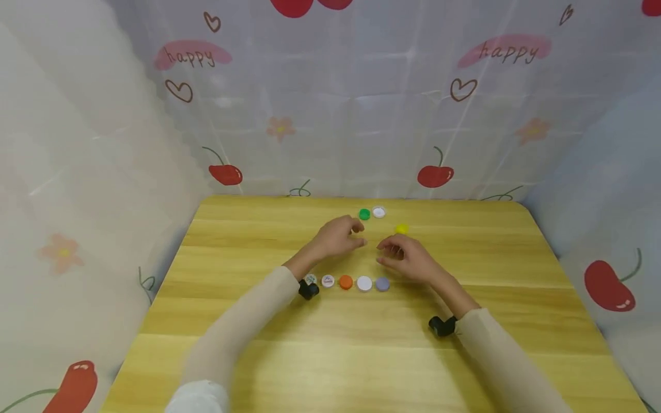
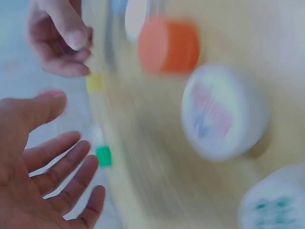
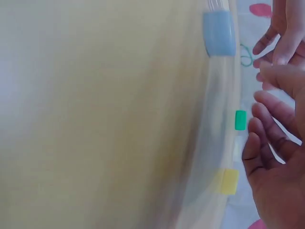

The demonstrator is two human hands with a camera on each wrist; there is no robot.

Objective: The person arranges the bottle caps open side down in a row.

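Observation:
My left hand hovers over the middle of the table with fingers spread loosely, holding nothing. Facing it from the right, my right hand has relaxed, slightly bent fingers and nothing between them. Below the hands runs a row of bottle caps: a white cap with green print, a white cap with pinkish print, an orange cap, a plain white cap and a light purple cap. Beyond the hands lie a green cap, another white cap and a yellow cap, nearest the right hand.
The wooden table ends at a curtain printed with cherries, hearts and flowers, which also hangs at both sides. Dark wrist cameras are worn under the left wrist and the right wrist.

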